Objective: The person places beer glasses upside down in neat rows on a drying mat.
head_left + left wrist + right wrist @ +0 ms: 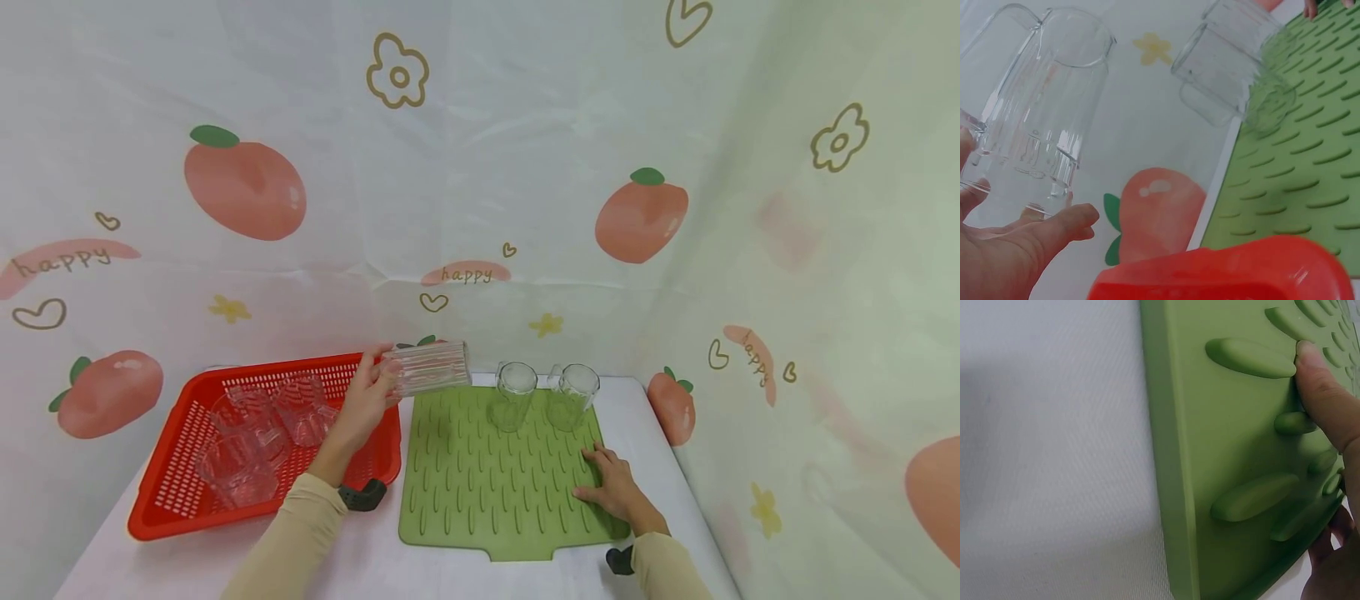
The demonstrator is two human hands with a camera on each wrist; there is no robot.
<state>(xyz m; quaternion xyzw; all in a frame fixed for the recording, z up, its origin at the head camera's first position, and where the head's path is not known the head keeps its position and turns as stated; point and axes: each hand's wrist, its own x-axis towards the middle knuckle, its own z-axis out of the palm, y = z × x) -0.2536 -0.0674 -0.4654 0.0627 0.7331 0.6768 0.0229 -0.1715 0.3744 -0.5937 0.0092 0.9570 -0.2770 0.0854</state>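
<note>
Roughly central, left hand (365, 404) gripping clear mug (431, 369), right hand (618, 485) spread wide on green mat (483, 487) at lower right, red basket (390, 454) at lower left.

Lettering found in the head view: one word, "happy", is printed three times on the cloth (480, 183), in lower-case, hand-drawn-style letters of brownish gold. At left, the word is set largest, on the left-hand band (63, 258), a pink arch, and is sloped slightly upward to the right. At centre, it is set smaller and nearly level on the centre band (467, 272), also pink. On the right side, it is carried by the right-hand band (754, 358), steeply turned, so that it is read downward.
</note>
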